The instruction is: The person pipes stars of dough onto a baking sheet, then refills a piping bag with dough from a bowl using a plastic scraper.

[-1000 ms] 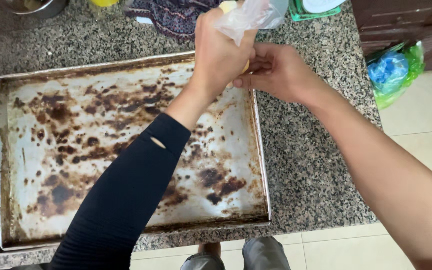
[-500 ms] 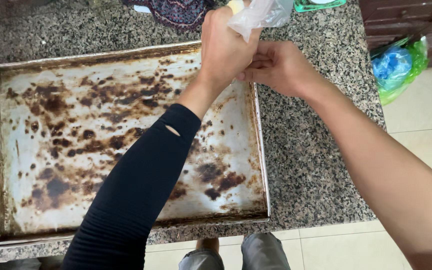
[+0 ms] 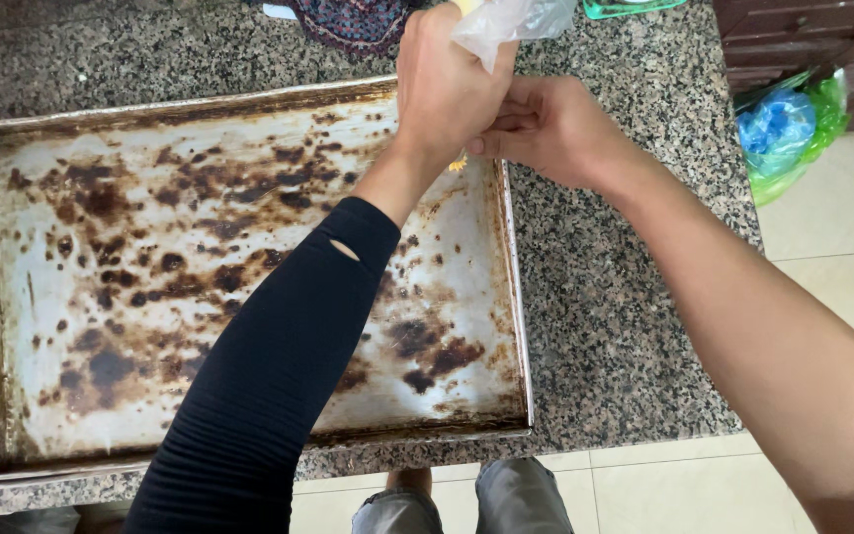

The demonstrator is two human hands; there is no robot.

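A stained baking tray (image 3: 71,297) lies on the granite counter (image 3: 605,326) at my left. Above its far right corner my left hand (image 3: 447,89) is fisted around a clear plastic bag (image 3: 511,20) (yellowish inside), my right hand (image 3: 546,129) pinching beneath it.

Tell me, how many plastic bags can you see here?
2. A clear plastic bag is gripped in the left hand above the baking tray, with the right hand touching it. A blue-green bag lies on the floor. Others may be hidden.
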